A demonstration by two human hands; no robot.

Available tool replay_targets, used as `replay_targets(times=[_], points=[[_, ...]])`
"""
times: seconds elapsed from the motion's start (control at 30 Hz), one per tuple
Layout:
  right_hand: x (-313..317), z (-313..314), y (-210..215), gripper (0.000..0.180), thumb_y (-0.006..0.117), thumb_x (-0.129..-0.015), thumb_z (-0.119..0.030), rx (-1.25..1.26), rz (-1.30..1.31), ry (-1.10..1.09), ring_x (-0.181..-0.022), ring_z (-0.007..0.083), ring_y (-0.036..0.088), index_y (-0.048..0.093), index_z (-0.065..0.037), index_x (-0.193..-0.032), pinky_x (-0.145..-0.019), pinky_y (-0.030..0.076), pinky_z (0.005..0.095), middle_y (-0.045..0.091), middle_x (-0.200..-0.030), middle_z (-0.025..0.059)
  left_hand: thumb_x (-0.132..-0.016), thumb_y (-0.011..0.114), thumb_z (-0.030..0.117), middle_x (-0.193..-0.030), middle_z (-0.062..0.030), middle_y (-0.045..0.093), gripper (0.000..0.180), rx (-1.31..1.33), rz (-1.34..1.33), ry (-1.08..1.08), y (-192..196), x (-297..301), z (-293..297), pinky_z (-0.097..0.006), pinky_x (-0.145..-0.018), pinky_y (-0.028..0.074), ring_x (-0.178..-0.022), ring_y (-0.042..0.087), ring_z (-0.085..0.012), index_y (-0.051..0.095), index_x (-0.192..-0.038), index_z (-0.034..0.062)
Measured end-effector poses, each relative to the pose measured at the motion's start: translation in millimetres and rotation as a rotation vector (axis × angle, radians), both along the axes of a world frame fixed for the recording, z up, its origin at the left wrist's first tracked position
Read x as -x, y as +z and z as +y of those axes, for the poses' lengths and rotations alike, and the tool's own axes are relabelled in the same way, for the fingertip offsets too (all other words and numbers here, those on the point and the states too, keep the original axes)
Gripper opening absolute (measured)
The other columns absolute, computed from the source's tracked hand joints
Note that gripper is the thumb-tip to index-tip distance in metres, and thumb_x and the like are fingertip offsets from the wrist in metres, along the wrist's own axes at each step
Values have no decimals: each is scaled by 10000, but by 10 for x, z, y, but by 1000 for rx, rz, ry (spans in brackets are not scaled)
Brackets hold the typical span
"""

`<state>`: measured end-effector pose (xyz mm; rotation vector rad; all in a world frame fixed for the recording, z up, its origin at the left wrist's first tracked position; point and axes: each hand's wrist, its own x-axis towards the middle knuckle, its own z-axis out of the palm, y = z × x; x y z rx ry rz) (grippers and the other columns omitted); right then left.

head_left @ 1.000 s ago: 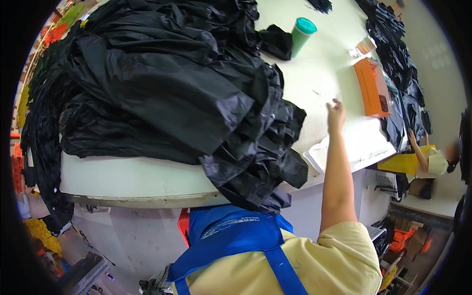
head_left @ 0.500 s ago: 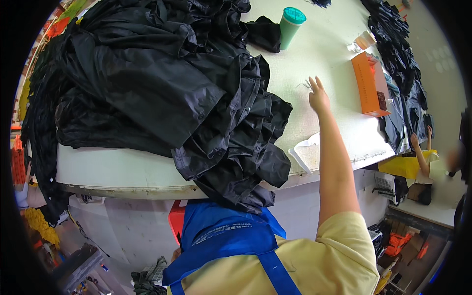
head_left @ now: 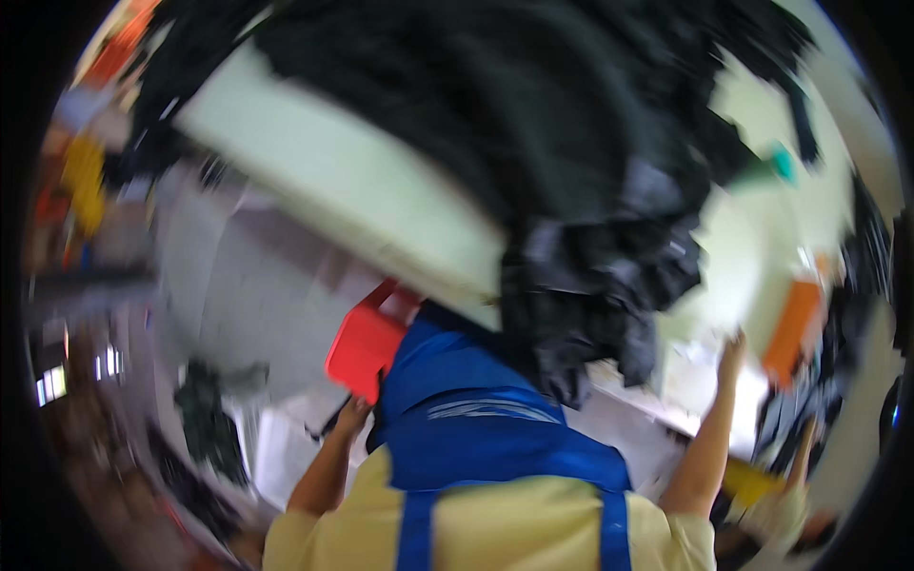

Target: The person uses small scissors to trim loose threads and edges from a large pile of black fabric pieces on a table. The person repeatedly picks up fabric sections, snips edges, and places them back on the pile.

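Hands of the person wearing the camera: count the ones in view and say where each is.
2. The left hand reaches down below the table edge by the red stool. The right hand is raised at the white table, near the orange thing. The picture is blurred, so grips are unclear.

One black cloth heap [head_left: 533, 143], one red stool [head_left: 367, 347], one orange box [head_left: 792, 333], one green-capped cup [head_left: 776, 167], two hands.
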<state>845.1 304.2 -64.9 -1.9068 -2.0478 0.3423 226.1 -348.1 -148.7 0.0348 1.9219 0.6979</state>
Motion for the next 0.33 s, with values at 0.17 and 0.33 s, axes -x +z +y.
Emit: replay_targets(times=[0.17, 0.33], points=[[911, 240, 50, 556, 543, -850, -17, 476, 163, 4, -729, 139, 547, 381, -52, -1381, -562, 455, 276, 531, -977, 71, -811, 680, 291, -1284, -236, 523, 609, 144, 109, 188, -629, -252, 50, -386, -994, 410, -1205, 502, -347, 469, -1308, 9], [1112, 854, 64, 625, 563, -830, -4, 67, -213, 334, -970, 210, 586, 349, -61, -1414, -820, 505, 371, 511, -1264, 114, -758, 718, 435, -1378, -270, 414, 868, 154, -51, 723, -1437, -407, 87, -430, -1043, 359, -1277, 406, -400, 331, -1401, 1]])
